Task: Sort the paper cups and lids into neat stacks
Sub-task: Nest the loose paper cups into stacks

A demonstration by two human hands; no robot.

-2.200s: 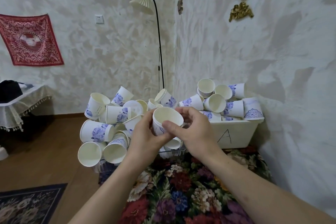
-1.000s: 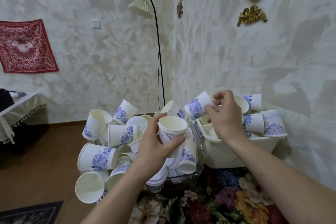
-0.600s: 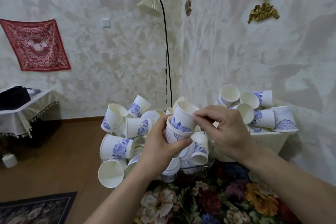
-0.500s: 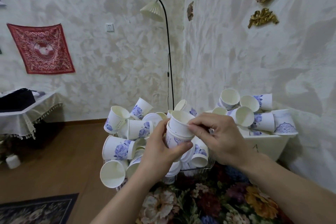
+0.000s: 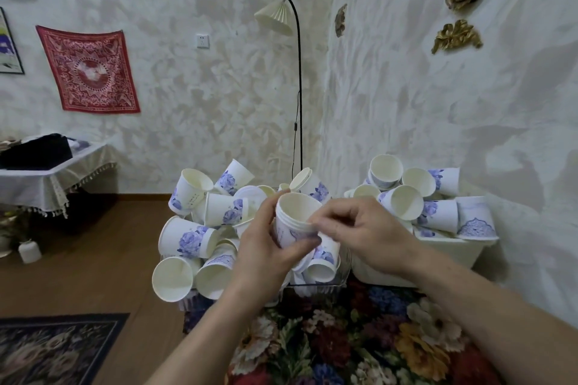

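**Seating a cup into the hand-held stack**

Taking the hand-held stack as your landmark and reading from the left: to its left and slightly below, a heap of loose cups is lying on its sides and spilling over the table edge, with at least one flat lid showing among them. These are likely waiting to be picked, which is why nothing there is aligned.

Your left hand is wrapping around the stack's lower wall, thumb across the front, gripping it upright so the open mouth is facing you. Double rim lines near the top suggest more than one cup is nested.

Your right hand is pinching the stack's rim from the right side, fingertips closed on it, probably pressing the top cup down so it sits square.

Further right of the stack, a white bin is holding another jumble of cups, unsorted.

Beneath the stack, a clear tray is resting on the floral cloth.
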